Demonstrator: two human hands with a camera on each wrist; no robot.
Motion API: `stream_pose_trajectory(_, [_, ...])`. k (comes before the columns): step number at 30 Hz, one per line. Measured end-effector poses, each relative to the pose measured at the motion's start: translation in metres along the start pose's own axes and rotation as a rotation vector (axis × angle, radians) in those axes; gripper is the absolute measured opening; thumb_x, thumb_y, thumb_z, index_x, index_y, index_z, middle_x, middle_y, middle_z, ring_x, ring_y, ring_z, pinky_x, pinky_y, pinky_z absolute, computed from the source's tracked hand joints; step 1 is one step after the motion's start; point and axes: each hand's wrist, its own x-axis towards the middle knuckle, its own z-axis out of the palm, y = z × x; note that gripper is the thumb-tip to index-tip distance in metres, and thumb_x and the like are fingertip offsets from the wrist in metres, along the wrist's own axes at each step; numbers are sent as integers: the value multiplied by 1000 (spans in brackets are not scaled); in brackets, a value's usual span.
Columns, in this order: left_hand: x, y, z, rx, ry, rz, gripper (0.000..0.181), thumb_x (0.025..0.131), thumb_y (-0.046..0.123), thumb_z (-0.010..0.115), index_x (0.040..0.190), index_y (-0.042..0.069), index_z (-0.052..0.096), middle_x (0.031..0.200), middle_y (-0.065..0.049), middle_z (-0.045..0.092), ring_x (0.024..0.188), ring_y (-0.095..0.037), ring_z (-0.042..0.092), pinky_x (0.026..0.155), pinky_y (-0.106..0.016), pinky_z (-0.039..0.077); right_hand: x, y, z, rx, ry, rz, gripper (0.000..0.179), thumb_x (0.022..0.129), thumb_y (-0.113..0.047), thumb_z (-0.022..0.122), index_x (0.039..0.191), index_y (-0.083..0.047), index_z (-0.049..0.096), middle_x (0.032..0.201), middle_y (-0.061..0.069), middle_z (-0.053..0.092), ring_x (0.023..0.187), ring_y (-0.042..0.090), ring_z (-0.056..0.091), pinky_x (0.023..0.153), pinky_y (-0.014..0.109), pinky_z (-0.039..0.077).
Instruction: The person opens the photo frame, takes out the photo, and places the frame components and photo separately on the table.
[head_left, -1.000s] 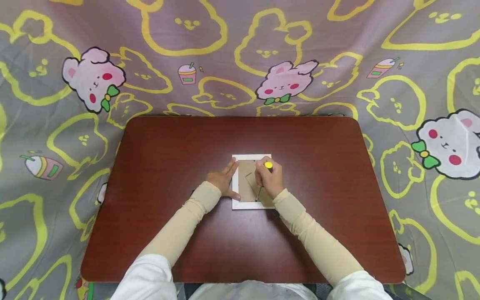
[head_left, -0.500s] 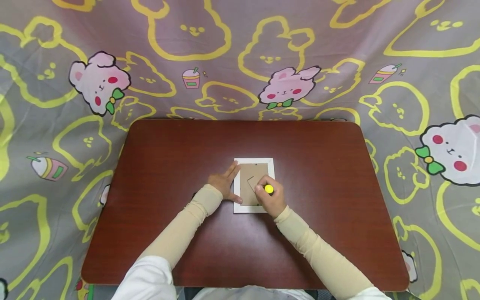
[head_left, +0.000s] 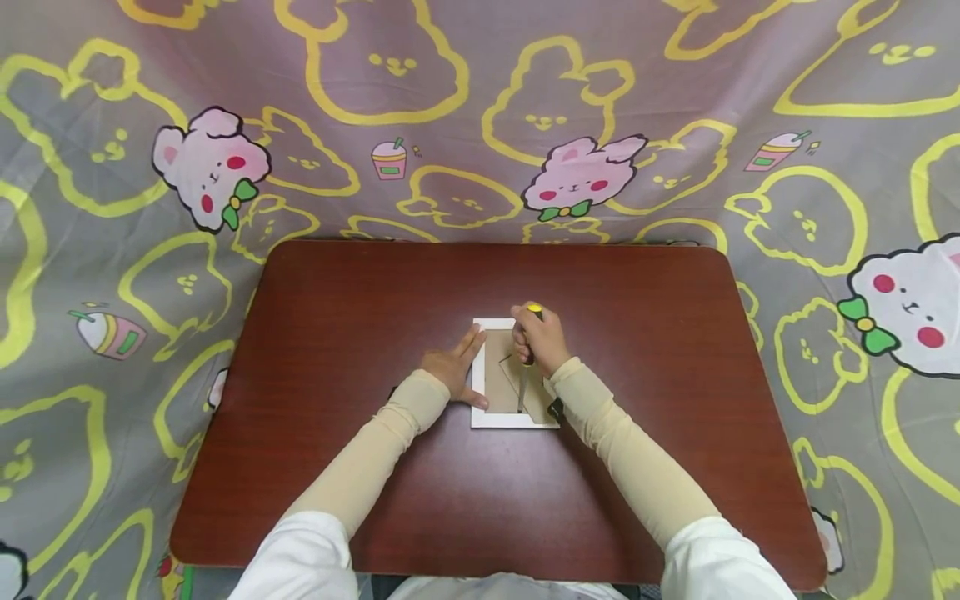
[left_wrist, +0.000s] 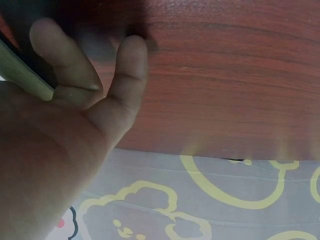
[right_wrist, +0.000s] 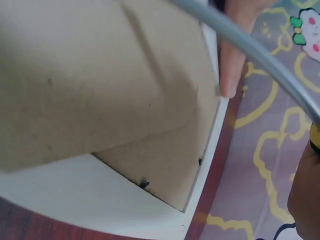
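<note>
A picture frame with a white border [head_left: 504, 421] lies back up on the table, its brown backing board [head_left: 495, 392] showing. My left hand [head_left: 450, 371] rests on the frame's left side, thumb and fingers spread and straight. Curled round the yellow and black handle of a screwdriver [head_left: 522, 387] is my right hand [head_left: 546, 342], above the frame's right half. The screwdriver's tip is at the backing's near edge. In the right wrist view, the metal shaft [right_wrist: 245, 40] crosses above the board, and small dark tabs [right_wrist: 144, 184] show along the backing's edge. The left wrist view shows two fingers [left_wrist: 132, 70] of my left hand.
The reddish-brown table [head_left: 360, 292] has rounded corners and reaches out on all sides of the frame. A grey curtain [head_left: 465, 108] with yellow outlines and cartoon rabbits hangs behind and beside it. Small dark objects [head_left: 555, 408] show by each wrist.
Half a second ago my right hand was lower over the frame, hiding the screwdriver's shaft; now it is farther up and the shaft shows. My left hand keeps its place on the frame.
</note>
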Motion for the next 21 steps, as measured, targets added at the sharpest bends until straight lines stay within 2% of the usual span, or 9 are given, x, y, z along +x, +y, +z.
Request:
stream_pose_trajectory(2, [2,1,1,-9,1,6,139,60,86,69,164,24,0,169,5,-5,92,-32,68,71,-40,49,4,1,-2,-2,19,43,29,101,-21,58,77,-8,46,50,-1,40,36,10,36,33,25,34])
stream_pose_trajectory(4, [3,2,1,-24,3,12,140,60,85,70,164,23,1,169,4,-5,92,-33,68,75,-42,49,2,0,-2,-2,27,32,29,100,-20,58,77,-7,46,50,0,40,36,10,35,33,25,34])
stream_pose_trajectory(7, [3,3,0,-18,-15,6,140,61,86,69,164,24,-2,169,5,-10,95,-33,68,81,-43,48,-6,-2,0,-4,13,-42,32,99,-19,58,74,-5,44,50,1,39,36,10,35,33,26,32])
stream_pose_trajectory(14, [-6,6,-12,-69,-3,11,136,63,77,77,164,21,6,170,2,-3,105,-42,66,88,-53,48,-28,-4,4,17,-31,-190,30,100,-12,57,73,-6,45,50,1,41,36,11,36,33,26,31])
stream_pose_trajectory(17, [-8,6,-13,-70,-12,7,135,64,77,76,164,21,5,170,2,-3,106,-41,65,88,-53,48,-36,-3,5,13,-56,-246,27,99,-8,55,74,-3,47,49,1,41,37,12,36,33,26,31])
stream_pose_trajectory(21, [-9,6,-14,-66,-23,-2,134,65,77,75,164,22,3,170,3,-5,110,-41,64,90,-53,48,-47,-1,6,-58,-98,-341,25,97,-8,55,74,1,49,48,2,43,38,14,37,35,26,32])
